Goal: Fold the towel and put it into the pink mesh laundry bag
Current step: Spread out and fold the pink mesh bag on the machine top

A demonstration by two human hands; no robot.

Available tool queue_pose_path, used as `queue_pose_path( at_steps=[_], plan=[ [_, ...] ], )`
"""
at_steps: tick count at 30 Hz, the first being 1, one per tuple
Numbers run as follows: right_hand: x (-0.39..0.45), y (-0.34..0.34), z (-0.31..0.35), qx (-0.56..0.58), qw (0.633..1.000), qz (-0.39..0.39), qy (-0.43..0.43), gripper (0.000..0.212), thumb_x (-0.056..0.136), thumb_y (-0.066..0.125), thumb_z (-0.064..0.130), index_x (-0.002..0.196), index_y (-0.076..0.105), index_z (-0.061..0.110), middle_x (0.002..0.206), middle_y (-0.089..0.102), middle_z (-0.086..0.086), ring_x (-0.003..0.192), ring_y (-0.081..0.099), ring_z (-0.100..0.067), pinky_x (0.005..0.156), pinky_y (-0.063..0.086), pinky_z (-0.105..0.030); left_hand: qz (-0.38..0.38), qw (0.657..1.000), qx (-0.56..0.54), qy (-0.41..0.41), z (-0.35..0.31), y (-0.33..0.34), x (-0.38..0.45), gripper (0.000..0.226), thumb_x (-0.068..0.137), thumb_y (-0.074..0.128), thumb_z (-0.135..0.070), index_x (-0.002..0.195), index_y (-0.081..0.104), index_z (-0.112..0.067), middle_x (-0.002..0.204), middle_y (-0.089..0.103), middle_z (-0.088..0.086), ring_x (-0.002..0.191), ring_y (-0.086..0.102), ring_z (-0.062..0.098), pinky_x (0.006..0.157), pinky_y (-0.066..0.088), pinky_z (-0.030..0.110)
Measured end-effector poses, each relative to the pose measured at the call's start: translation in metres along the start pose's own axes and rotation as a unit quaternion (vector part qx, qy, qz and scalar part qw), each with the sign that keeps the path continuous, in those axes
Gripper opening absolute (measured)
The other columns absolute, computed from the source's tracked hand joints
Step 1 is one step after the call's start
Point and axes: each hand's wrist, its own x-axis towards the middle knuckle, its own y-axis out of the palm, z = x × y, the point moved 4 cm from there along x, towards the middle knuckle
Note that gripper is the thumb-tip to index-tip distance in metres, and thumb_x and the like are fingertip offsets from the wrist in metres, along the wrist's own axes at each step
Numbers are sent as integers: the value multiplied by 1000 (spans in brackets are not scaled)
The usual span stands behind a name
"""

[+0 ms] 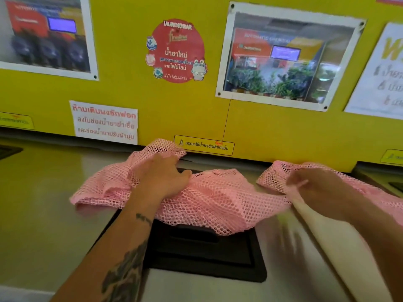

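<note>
The pink mesh laundry bag (218, 201) lies crumpled across the steel top of a machine, stretching from left to far right. My left hand (162, 176) presses down on its left part, fingers bunched in the mesh. My right hand (309, 184), blurred by motion, grips the bag's right part at its edge. A cream-white towel (331, 243) runs under my right forearm toward the bottom right; its end meets the mesh at my right hand. Whether that hand also holds the towel I cannot tell.
A black recessed lid (207, 256) sits in the steel top (50, 214) under the bag. A yellow wall (261, 127) with posters and stickers rises right behind it. Another dark recess (394, 184) lies at the far right.
</note>
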Motion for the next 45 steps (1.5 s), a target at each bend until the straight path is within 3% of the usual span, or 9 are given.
queue_pose_path(
  at_steps=[3, 7, 11, 17, 24, 30, 38, 42, 45],
  plan=[
    [8, 9, 45, 133, 983, -109, -62, 29, 89, 57, 3, 114, 66, 16, 111, 67, 2, 103, 61, -17, 92, 47, -36, 52, 990, -61, 114, -30, 2, -12, 57, 83, 58, -59, 136, 47, -41, 149, 40, 1, 136, 37, 25, 114, 25, 55],
    [17, 54, 86, 146, 983, 97, -57, 39, 93, 57, 29, 131, 49, 31, 106, 66, 11, 94, 63, -9, 81, 51, -31, 157, 971, -105, 144, -39, 11, -27, 32, 88, 57, -53, 115, 64, -36, 117, 63, -10, 104, 57, 11, 100, 45, 42],
    [15, 76, 88, 20, 988, 134, -76, 45, 79, 46, 29, 122, 61, 33, 76, 58, 18, 68, 56, -3, 66, 53, -35, 132, 975, -122, 133, -29, -4, -27, 24, 85, 56, -53, 103, 65, -39, 108, 57, -17, 110, 53, 12, 109, 34, 54],
    [2, 37, 90, 121, 980, -127, -94, 19, 87, 58, 6, 90, 73, 18, 90, 68, 2, 78, 62, -12, 70, 47, -28, 168, 970, -85, 155, -45, -6, -34, 43, 89, 66, -36, 130, 56, -28, 134, 52, 1, 107, 55, 16, 94, 47, 35],
    [-20, -4, 86, 433, 884, 39, -173, 14, 82, 65, 18, 92, 75, 20, 85, 69, -12, 80, 62, -18, 75, 48, -31, 71, 955, -154, 245, -43, -63, -65, 22, 94, 58, -20, 76, 56, -32, 80, 62, -7, 77, 60, 16, 73, 46, 32],
    [21, 46, 80, 269, 958, 57, -85, 16, 89, 66, 22, 101, 70, 32, 94, 68, -2, 84, 64, -13, 78, 51, -37, 380, 846, -215, 305, -52, -96, -137, 20, 96, 59, -16, 113, 68, -10, 103, 76, 7, 92, 72, 28, 86, 55, 34],
    [20, 95, 98, 31, 965, 219, -140, 63, 83, 50, 29, 145, 44, 22, 151, 43, -2, 139, 36, -20, 115, 29, -40, 148, 956, -173, 186, -41, -59, -90, 19, 92, 64, -29, 110, 67, -35, 111, 72, -10, 103, 67, 8, 102, 46, 43],
    [28, 92, 67, 58, 985, 113, -115, 39, 93, 58, 25, 132, 58, 21, 137, 56, 0, 122, 52, -18, 104, 39, -33, 229, 959, 140, 87, -6, -14, -68, 63, 90, 47, -60, 147, 33, -39, 159, 30, -3, 140, 35, 26, 115, 28, 50],
    [38, 83, 40, -78, 995, -37, -44, 30, 95, 53, 28, 123, 63, 22, 125, 64, -7, 108, 61, -27, 91, 48, -41, 102, 983, 141, 49, 12, -19, -56, 69, 82, 45, -60, 147, 24, -50, 161, 21, 3, 145, 23, 35, 117, 20, 58]
  ],
)
